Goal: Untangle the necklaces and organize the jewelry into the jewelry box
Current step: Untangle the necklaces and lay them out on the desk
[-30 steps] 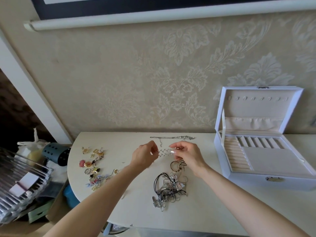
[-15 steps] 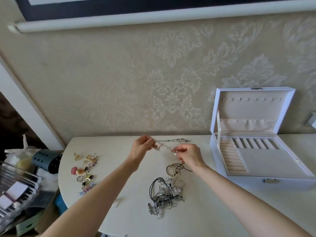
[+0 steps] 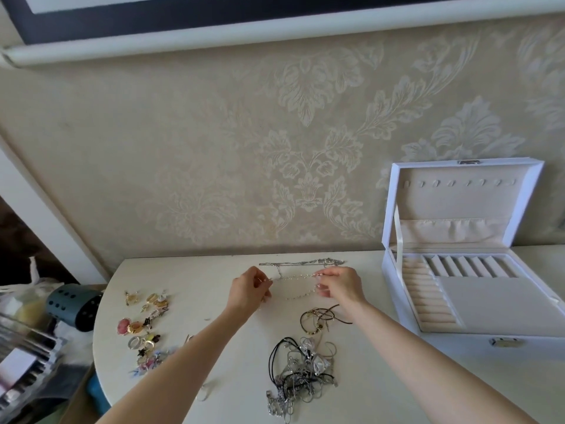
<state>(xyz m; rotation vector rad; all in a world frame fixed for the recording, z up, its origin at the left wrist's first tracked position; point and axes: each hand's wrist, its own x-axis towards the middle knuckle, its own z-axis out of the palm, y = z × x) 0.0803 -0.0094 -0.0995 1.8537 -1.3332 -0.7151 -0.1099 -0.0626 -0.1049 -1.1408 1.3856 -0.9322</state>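
Head view. The left hand (image 3: 249,290) and the right hand (image 3: 339,286) each pinch one end of a fine beaded necklace (image 3: 294,297) between thumb and fingertips. It is stretched between them and sags in a shallow loop above the table (image 3: 214,347).

Just behind it a silver chain (image 3: 302,263) lies straightened along the back of the table. Nearer the person lie a small coil of dark cords (image 3: 318,319) and a larger tangle of necklaces (image 3: 301,374), not yet separated. A cluster of earrings and rings (image 3: 145,325) lies well to the left. The jewelry box (image 3: 458,344) stands open at the right, well apart from the hands; its compartments and the hooks in the lid appear unfilled.

Handling, judged from the sag: the beaded necklace is very light and wholly limp, with no stiffness of its own. It is likely slippery and easily snapped by a sharp pull, so it is best held at the two ends — near the clasp — under light tension. Whether the clasp is fastened cannot be told.
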